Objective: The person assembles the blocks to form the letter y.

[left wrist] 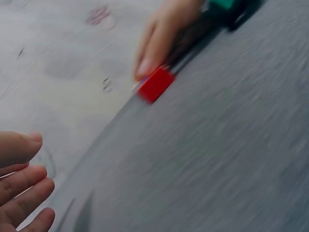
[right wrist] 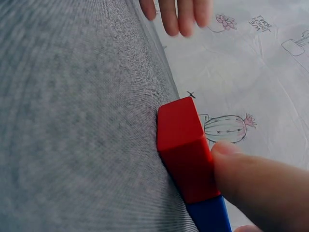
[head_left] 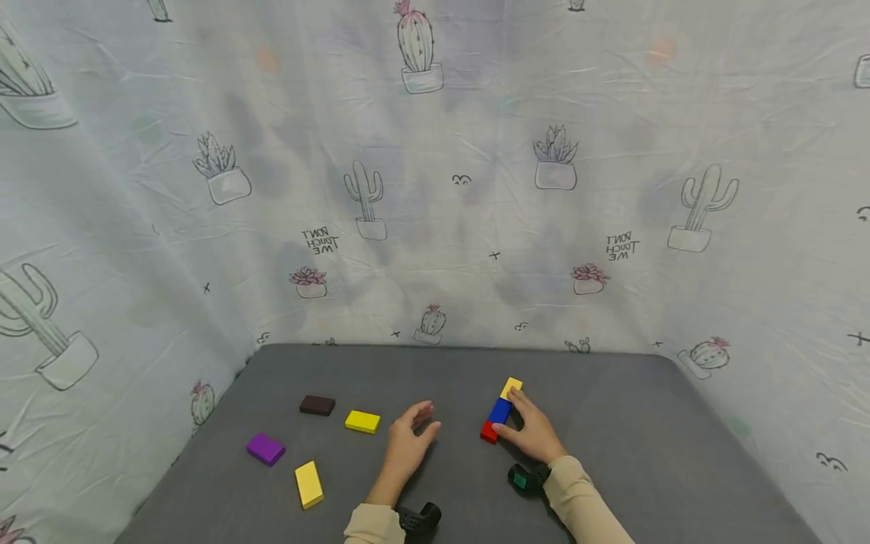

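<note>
A straight row of three rectangular blocks lies on the grey table right of the middle: yellow [head_left: 512,386] at the far end, blue [head_left: 500,411] in between, red [head_left: 488,432] nearest. My right hand [head_left: 535,437] rests along the row's right side, thumb at the red block and fingertips at the yellow one. In the right wrist view the thumb [right wrist: 256,183] lies against the red block [right wrist: 181,130], with part of the blue block [right wrist: 212,215] below. My left hand [head_left: 406,446] holds nothing, its fingers loosely bent, right of a yellow block [head_left: 362,421].
Left of my left hand lie a dark brown block [head_left: 317,406], a purple block [head_left: 266,449] and another yellow block [head_left: 309,485]. Behind the grey table [head_left: 612,393] hangs a pale curtain [head_left: 462,249] printed with cacti. Each wrist wears a black device [head_left: 420,520].
</note>
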{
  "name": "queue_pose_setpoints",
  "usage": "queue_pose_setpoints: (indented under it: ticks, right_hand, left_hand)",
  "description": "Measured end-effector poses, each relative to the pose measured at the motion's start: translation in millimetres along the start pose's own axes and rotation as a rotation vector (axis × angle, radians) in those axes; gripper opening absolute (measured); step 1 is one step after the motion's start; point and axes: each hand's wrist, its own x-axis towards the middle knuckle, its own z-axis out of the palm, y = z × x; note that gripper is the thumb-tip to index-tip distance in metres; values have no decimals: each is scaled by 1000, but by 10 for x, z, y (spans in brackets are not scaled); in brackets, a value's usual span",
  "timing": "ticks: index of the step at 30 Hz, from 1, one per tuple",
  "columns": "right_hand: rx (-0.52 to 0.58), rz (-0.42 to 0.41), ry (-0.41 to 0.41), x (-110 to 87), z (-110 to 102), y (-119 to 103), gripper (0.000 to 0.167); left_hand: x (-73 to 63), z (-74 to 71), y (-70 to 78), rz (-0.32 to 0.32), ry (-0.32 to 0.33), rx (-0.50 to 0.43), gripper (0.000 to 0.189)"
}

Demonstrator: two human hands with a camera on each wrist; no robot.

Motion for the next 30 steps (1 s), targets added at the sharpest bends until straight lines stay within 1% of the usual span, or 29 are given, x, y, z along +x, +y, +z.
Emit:
queue_pose_setpoints:
  ticks: [5, 8, 13, 17, 22, 25, 30]
  right_hand:
    - [6, -3, 1, -5, 6, 5, 81]
    - [16, 4, -5, -7, 11, -2, 81]
    - [24, 19, -16, -8, 4, -5, 81]
    - [27, 20, -15, -4, -5, -2, 82]
    - [30, 16, -13, 17, -15, 8, 81]
    - [27, 9, -13, 27, -17, 4, 81]
    - [7, 10, -18, 25, -9, 5, 81]
  left_hand:
    - [-1, -181, -53, -61, 90, -2, 43]
    - [-9, -239, -73, -74, 115, 0, 43]
    - [-15, -294, -114, -85, 135, 43, 46]
    - [-8, -377, -140, -96, 187, 57, 48]
    - [18, -509, -156, -131, 250, 78, 51]
    - [21, -585, -166, -163, 272, 73, 54]
    - [-8, -669, -181, -217, 272, 74, 61]
